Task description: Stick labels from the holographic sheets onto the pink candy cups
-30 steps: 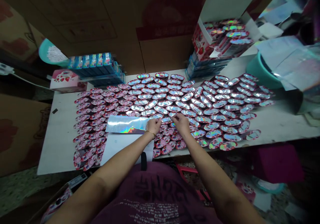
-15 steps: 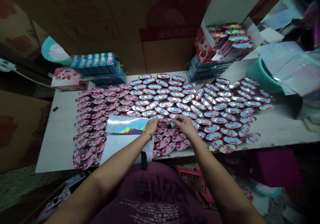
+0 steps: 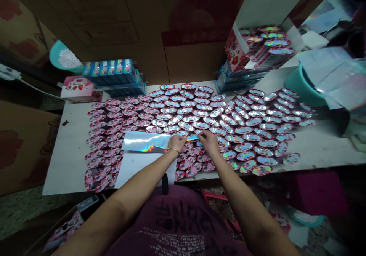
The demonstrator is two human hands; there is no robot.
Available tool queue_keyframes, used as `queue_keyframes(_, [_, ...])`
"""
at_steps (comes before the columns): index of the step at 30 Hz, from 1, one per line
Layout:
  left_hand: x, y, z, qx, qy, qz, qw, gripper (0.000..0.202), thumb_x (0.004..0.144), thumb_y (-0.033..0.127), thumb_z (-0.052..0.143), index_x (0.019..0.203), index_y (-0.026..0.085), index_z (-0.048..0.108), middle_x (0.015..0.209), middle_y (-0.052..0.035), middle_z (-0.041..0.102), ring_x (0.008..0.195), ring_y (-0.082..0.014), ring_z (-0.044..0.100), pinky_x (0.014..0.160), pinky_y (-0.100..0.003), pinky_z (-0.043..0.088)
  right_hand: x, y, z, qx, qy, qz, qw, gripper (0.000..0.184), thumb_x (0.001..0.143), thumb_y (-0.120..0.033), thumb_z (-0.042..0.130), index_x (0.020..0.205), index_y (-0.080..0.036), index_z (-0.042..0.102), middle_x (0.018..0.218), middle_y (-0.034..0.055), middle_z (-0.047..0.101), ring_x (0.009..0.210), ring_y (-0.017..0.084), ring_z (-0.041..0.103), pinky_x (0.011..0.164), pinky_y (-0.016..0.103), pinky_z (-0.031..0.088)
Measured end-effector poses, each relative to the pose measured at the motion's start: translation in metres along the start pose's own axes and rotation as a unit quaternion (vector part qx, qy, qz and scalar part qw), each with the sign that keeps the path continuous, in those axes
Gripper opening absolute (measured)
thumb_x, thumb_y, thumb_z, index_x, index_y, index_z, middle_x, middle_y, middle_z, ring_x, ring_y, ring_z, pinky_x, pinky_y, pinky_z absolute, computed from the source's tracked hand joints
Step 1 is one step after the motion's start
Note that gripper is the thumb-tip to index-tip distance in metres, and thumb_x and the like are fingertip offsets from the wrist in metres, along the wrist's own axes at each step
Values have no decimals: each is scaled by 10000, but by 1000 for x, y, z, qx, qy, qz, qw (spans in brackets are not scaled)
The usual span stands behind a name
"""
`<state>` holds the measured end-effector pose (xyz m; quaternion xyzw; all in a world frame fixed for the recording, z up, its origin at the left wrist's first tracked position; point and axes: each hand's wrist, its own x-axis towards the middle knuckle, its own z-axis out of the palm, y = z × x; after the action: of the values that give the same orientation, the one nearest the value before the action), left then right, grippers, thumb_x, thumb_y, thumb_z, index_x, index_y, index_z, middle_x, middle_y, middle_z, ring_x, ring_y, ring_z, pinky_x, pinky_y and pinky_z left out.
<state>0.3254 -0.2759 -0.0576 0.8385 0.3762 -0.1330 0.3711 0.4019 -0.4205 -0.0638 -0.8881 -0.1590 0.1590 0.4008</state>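
Observation:
My left hand [image 3: 177, 143] and my right hand [image 3: 210, 142] pinch opposite ends of a small shiny holographic strip [image 3: 192, 138], held level over the oval-ended packs. To the left of my left hand lies a silvery holographic sheet [image 3: 145, 141], on top of white paper [image 3: 140, 169]. Many oval-ended packs [image 3: 190, 119] stand close together around both hands; those in the middle and on the right have shiny silver tops. Pink-topped packs [image 3: 97, 125] fill the left side, and more are just below my hands.
Blue boxed stacks [image 3: 114, 79] stand at the back left beside a pink strawberry box [image 3: 76, 88]. At the back right, an open box [image 3: 236, 52] of packs sits on blue boxes. A teal bin [image 3: 305, 86] is farther right. Large cardboard cartons [image 3: 194, 63] wall the white table's [image 3: 61, 149] back.
The strip between my hands has tilted, so its shiny rainbow face now shows. My hands stay nearly in place, and the view has shifted slightly.

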Motion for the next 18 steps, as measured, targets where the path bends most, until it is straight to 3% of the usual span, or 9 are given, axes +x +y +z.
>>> queue_keyframes(6, [-1,7,3,58,26,0,998,201,694,351,523,662,183,629,736,-60,651,717,-178,571,587,-248,344,-6,-9,8,-166,29,-69,983,140,775,-227,475,839,-188,594,785,62,603,767,187,504,658,273,350])
queue_keyframes(11, [-10,12,-2,74,43,41,995,234,715,326,544,887,169,552,760,-58,619,712,-183,567,607,-257,361,-11,-13,8,-226,78,-59,969,189,807,-244,444,930,-175,569,897,88,542,794,197,455,650,286,328])
queue_keyframes(13, [-17,10,-18,72,40,92,992,252,770,328,483,961,170,527,720,-40,601,680,-167,554,606,-254,362,-16,-10,4,-247,75,-90,962,213,820,-212,404,911,-185,594,890,82,524,793,194,443,656,288,321])
queue_keyframes(15, [-22,1,-47,78,47,162,983,303,818,364,407,1037,181,509,744,-36,595,717,-161,545,645,-256,370,-24,-6,1,-278,33,-138,950,249,808,-172,406,939,-205,616,860,79,522,780,196,434,661,298,311])
queue_keyframes(18, [-20,-27,-98,163,64,222,959,412,791,467,428,1121,230,498,1022,-70,565,968,-219,486,792,-317,347,-33,-4,1,-315,-10,-173,933,340,770,-128,438,1054,-228,597,863,88,525,771,207,423,666,318,304])
